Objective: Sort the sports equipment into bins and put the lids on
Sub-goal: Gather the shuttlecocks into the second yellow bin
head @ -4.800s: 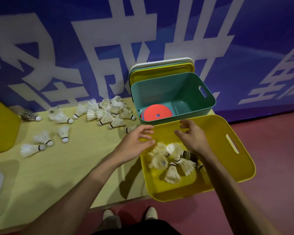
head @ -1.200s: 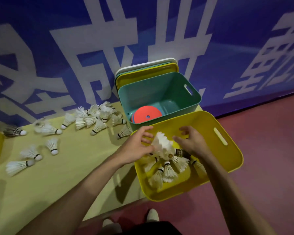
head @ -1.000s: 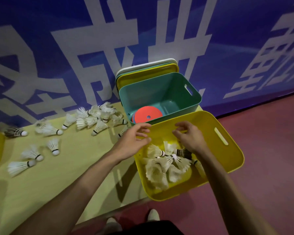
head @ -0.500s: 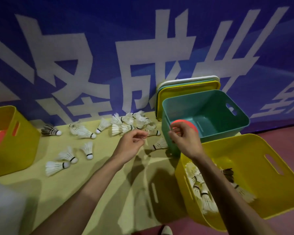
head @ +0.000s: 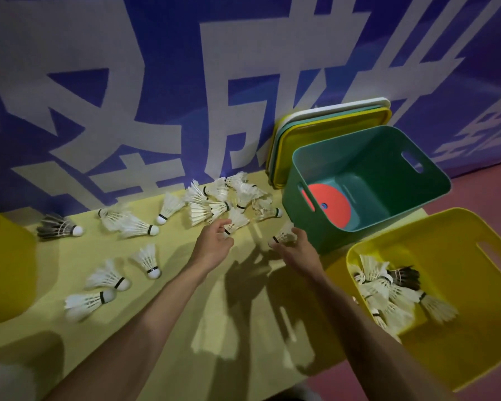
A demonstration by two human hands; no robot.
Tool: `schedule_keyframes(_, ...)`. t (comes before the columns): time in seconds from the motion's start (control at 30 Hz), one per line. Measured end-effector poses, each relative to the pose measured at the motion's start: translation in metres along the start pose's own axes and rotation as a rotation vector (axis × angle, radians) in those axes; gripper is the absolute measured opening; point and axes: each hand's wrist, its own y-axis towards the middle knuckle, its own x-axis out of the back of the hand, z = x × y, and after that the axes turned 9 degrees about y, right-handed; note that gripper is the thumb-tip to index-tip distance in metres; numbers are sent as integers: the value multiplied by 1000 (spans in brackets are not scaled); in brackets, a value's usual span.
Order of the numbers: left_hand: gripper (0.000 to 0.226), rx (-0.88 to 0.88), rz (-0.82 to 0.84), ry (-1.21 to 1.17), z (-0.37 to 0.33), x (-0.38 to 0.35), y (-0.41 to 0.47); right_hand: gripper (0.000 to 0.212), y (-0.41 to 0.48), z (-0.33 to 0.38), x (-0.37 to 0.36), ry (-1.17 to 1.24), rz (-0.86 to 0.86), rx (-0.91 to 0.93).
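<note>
On the table (head: pixel 180 319), by the pile (head: pixel 220 198), the left hand (head: pixel 213 246) pinches one shuttlecock (head: pixel 238 222) and the right hand (head: pixel 297 251) another, and so light a hold could let either slip short of the yellow bin (head: pixel 446 244) onto the floor (head: pixel 475 192).

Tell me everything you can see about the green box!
The green box looks like smooth plastic, with rounded corners and a slot handle in each end wall. It stands upright and open on the table's right end, with no lid. An orange disc with a small hole lies on its floor. Lids lean on the wall behind it; a yellow box sits by its near right corner. Neither the left hand nor the right hand touches it.
</note>
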Motion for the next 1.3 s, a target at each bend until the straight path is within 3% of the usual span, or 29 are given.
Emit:
schedule_keyframes(0.13, 61, -22, 45, 125, 5, -13, 29, 48, 18, -4, 0, -60, -9, -57)
schedule_keyframes(0.3, 73, 6, 60, 277, 10, -28, 60, 45, 47, -8, -5, -216, 38, -170)
schedule_keyframes(0.43, 72, -5, 60, 400, 15, -36, 73, 45, 65, -15, -12, -202, 28, -262)
schedule_keyframes(0.57, 60, -82, -49, 396, 18, -38, 73, 43, 71, -18, -17, -179, 10, -252)
schedule_keyframes(0.73, 51, -100, -78, 382, 25, -37, 67, 41, 68, -13, -25, -45, -57, -105)
schedule_keyframes(0.9, 70, -32, -101, 106, 11, -21, 47, 24, 50, 6, -22, -19, -52, 72)
schedule_keyframes(1.03, 72, -69, -157, -6, -8, -1, 26, 23, 23, 29, -14, 112, -25, 195)
schedule_keyframes(1.3, 55, -219, -202, -220, -51, 14, -37, 69, -41, 41, 24, 295, -90, 428)
